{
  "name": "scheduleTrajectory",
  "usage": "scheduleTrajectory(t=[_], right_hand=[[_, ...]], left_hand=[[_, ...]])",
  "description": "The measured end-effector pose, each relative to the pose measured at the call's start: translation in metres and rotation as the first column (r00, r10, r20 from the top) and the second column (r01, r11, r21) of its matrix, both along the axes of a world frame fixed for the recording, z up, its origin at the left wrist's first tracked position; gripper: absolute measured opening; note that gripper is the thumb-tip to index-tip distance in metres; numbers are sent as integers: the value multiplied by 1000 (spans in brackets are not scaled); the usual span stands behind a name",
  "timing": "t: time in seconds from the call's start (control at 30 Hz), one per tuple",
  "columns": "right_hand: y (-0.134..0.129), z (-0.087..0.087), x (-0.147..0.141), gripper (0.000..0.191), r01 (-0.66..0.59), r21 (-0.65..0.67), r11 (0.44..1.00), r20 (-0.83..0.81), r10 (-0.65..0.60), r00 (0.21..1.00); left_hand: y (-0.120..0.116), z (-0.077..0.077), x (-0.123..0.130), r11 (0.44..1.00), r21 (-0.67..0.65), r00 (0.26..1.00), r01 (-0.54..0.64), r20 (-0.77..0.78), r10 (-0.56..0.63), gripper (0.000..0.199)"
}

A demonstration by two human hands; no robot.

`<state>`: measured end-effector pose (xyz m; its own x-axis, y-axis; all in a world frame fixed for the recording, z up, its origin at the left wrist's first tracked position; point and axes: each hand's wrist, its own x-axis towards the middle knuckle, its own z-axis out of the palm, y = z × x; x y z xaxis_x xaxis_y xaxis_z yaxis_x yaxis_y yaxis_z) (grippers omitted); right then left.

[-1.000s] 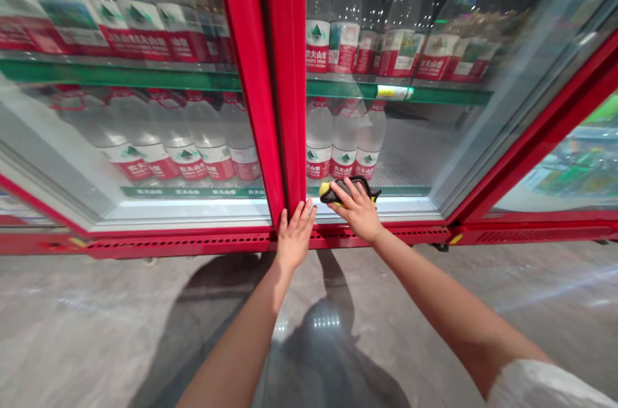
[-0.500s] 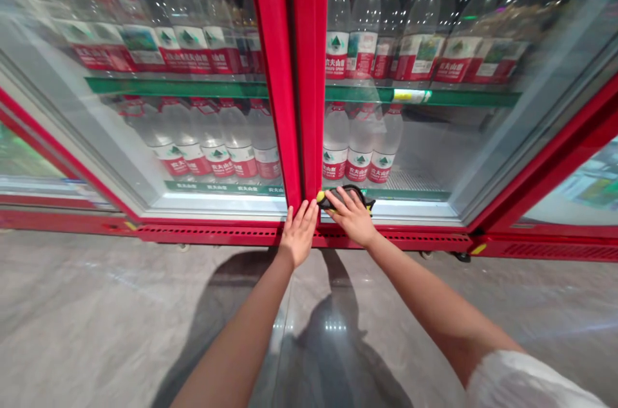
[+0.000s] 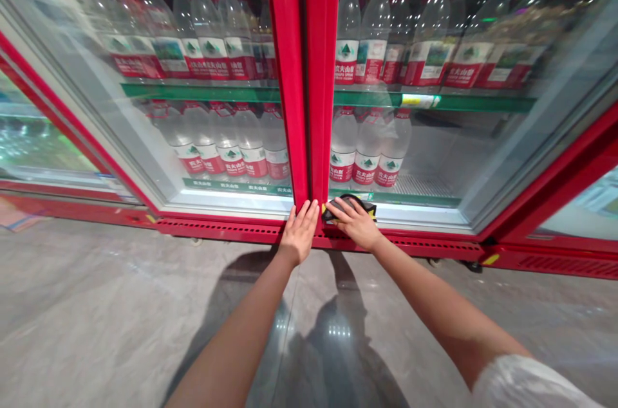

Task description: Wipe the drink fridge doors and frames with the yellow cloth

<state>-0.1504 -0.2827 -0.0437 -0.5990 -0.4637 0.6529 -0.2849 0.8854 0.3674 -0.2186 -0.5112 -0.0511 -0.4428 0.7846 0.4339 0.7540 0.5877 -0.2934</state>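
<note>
My left hand [image 3: 300, 233] lies flat with fingers stretched against the bottom of the red door frame [image 3: 320, 105], where the two glass doors meet. Just to its right, my right hand [image 3: 356, 224] presses a dark grey pad with yellow edges [image 3: 371, 210] against the bottom of the right door. My fingers spread over the pad and hide much of it, so its exact kind cannot be made out. Behind the glass, close above my right hand, stand a few water bottles [image 3: 367, 160] with red-and-white labels.
Green-edged shelves [image 3: 203, 92] inside the fridge hold several more red-capped bottles [image 3: 212, 41]. A red vented base strip [image 3: 232, 229] runs along the bottom. Other red-framed fridges [image 3: 593, 195] adjoin on both sides. Grey shiny floor tiles [image 3: 120, 318] lie below, with my shadow on them.
The view has shifted, so the fridge appears slightly lower and further right. My right hand and the pad have slid slightly right and down; my left hand stays on the frame.
</note>
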Motion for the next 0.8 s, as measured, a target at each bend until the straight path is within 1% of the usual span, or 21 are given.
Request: scheduleTrajectory(t=[0.03, 0.07, 0.1, 0.2, 0.23, 0.27, 0.3, 0.37, 0.43, 0.47, 0.5, 0.53, 0.6, 0.67, 0.7, 0.73, 0.8], right_hand=[[-1, -1, 0, 17, -19, 37, 999, 32, 18, 999], [0, 3, 0, 16, -19, 46, 999, 47, 17, 999], [2, 12, 0, 18, 0, 28, 1000, 38, -1, 999], [15, 47, 3, 30, 88, -120, 989, -77, -98, 992], [19, 53, 5, 33, 108, -169, 980, -112, -128, 986], [23, 56, 8, 35, 123, -206, 971, -133, -152, 979], [25, 53, 12, 35, 134, -227, 965, -140, -168, 976], [23, 36, 18, 30, 141, -208, 968, -116, -168, 979], [15, 17, 19, 19, 115, -116, 987, -51, -121, 991], [9, 12, 18, 16, 95, -73, 993, -9, -96, 995], [5, 11, 16, 16, 79, -46, 996, 26, -78, 997], [2, 15, 13, 18, 70, -43, 997, 47, -68, 997], [4, 30, 9, 27, 85, -105, 991, 35, -82, 996], [15, 44, 10, 34, 113, -188, 976, -15, -117, 993], [22, 47, 13, 36, 125, -220, 968, -38, -137, 990], [29, 45, 16, 36, 135, -237, 962, -54, -151, 987], [41, 35, 25, 33, 132, -212, 968, -62, -149, 987]], left_hand=[[1, 0, -1, 1000, 9, 1000, 3, -4, -3, 80], [2, 1, -1, 1000, 20, 1000, 8, -10, -7, 80], [4, 2, -2, 999, 32, 1000, 14, -17, -14, 81], [8, 5, -4, 996, 75, 998, 41, -46, -37, 82], [9, 7, -4, 995, 86, 997, 51, -55, -47, 82], [10, 8, -5, 994, 95, 996, 62, -63, -56, 83], [10, 9, -5, 992, 100, 995, 74, -68, -67, 83], [11, 10, -5, 990, 103, 994, 94, -72, -87, 83], [12, 11, -4, 989, 107, 993, 98, -72, -90, 82], [14, 12, -3, 989, 115, 994, 91, -72, -83, 82], [16, 12, -2, 989, 129, 995, 78, -72, -69, 82], [19, 13, 0, 987, 148, 996, 64, -73, -54, 82], [26, 15, 3, 980, 193, 997, 42, -72, -28, 82], [33, 18, 7, 974, 223, 997, 36, -71, -21, 83], [36, 20, 8, 973, 229, 997, 39, -71, -23, 83], [39, 22, 9, 972, 231, 997, 43, -70, -27, 82], [44, 25, 11, 971, 235, 997, 50, -68, -35, 80]])
